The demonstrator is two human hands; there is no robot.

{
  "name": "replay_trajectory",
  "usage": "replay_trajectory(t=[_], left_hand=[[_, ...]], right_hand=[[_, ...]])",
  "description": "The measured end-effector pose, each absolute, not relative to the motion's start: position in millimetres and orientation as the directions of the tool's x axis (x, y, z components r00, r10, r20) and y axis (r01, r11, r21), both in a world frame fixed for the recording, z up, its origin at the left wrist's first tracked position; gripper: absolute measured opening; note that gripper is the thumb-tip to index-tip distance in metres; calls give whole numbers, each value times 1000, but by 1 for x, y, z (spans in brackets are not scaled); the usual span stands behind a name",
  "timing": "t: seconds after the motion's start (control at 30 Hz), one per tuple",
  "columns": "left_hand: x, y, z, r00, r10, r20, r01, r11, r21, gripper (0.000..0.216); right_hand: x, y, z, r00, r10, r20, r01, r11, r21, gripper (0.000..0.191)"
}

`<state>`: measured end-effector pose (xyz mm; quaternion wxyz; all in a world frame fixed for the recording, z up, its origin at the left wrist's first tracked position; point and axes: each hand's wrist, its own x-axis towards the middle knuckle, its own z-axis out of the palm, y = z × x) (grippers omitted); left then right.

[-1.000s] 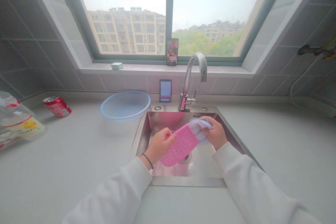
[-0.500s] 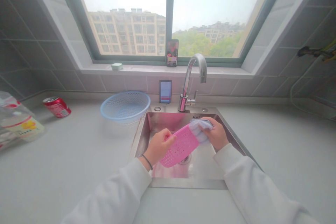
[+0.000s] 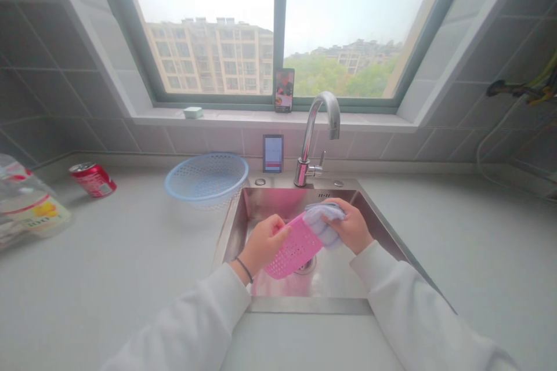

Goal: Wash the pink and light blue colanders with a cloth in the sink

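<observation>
Moved since the earlier frame: the right hand (image 3: 352, 226) and the cloth beneath it have slid down the basket toward the left hand (image 3: 265, 240), so less pink shows between the two hands.

Pink plastic basket (image 3: 296, 255): long, perforated, held tilted inside the stainless steel sink (image 3: 237, 232), above the drain (image 3: 305, 265).

Left hand: closed around the near end of the basket, fingers over its edge. Thin black band (image 3: 244, 266) on the wrist.

Right hand: closed over the grey-blue cloth (image 3: 322, 223), which is wrapped around the far end of the basket. Both arms in white sleeves (image 3: 183, 324).

On the table (image 3: 108, 266), left of the sink: blue plastic basket (image 3: 206, 178), near the sink's edge; red drink can (image 3: 93, 179), lying on its side; clear plastic bag (image 3: 26, 200) with a yellow-printed label, at the picture's edge.

Behind the sink: steel tap (image 3: 319, 133); small upright card (image 3: 272, 153) against the tiled wall.

On the window sill (image 3: 348, 120): pale green soap dish (image 3: 192, 112); upright picture card (image 3: 284, 90).
</observation>
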<state>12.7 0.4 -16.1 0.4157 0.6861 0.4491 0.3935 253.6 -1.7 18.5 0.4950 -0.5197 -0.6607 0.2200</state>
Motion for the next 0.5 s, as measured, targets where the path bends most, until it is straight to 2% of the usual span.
replay_trajectory(t=[0.1,0.2,0.27,0.4,0.5], left_hand=[[11,-1,-16,301,941,155,221,-228,948,29],[12,-2,-16,310,935,172,195,-240,951,27],[12,-2,-15,302,934,191,225,-264,938,26],[13,0,-14,304,933,193,295,-285,912,27],[12,0,-13,302,936,182,281,-270,921,30]], right_hand=[[274,8,16,213,880,424,513,268,-815,35],[279,9,15,263,867,423,519,242,-820,35],[268,4,17,208,879,428,499,281,-820,34],[241,-8,20,-36,904,426,423,400,-813,30],[245,-5,19,-10,906,424,439,385,-812,31]])
